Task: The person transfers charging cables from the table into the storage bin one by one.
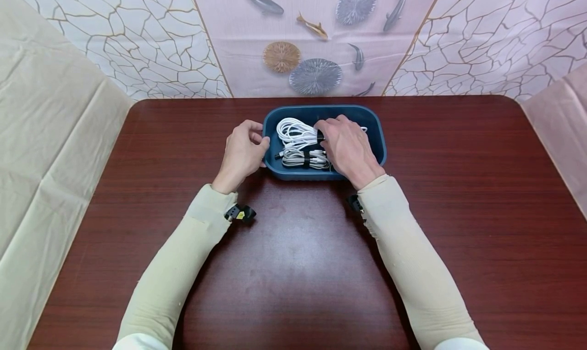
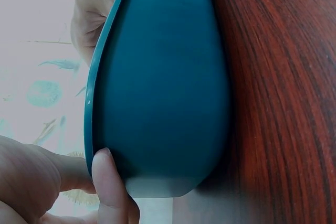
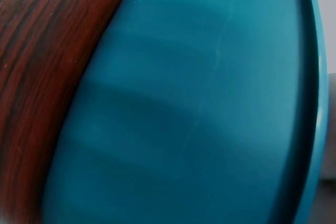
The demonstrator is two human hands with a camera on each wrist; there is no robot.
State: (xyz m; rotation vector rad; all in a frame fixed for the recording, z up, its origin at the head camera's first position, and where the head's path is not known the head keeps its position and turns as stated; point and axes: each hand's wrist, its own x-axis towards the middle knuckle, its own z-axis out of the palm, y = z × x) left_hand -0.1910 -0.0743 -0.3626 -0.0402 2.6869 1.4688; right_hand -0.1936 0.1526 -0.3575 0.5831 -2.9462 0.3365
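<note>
A dark blue box (image 1: 379,136) with rounded corners sits near the table's far edge, with cables inside. My left hand (image 1: 243,149) pinches its rim at the left end; in the left wrist view a fingertip (image 2: 105,169) lies against the outer wall. My right hand (image 1: 346,143) reaches down into the box from the front, fingers curled on a coiled white cable (image 1: 295,132) at its black strap. In front of that lies a coiled grey cable (image 1: 295,159), also strapped in black. The right fingertips are partly hidden, and in the right wrist view the box's wall blocks them.
The box stands on a dark red-brown wooden table (image 1: 293,268). Behind it hangs a patterned cloth (image 1: 316,44) with fish prints. Pale cloth (image 1: 50,136) borders the left side, and more lies at the right. Each wrist bears a small black camera (image 1: 240,213).
</note>
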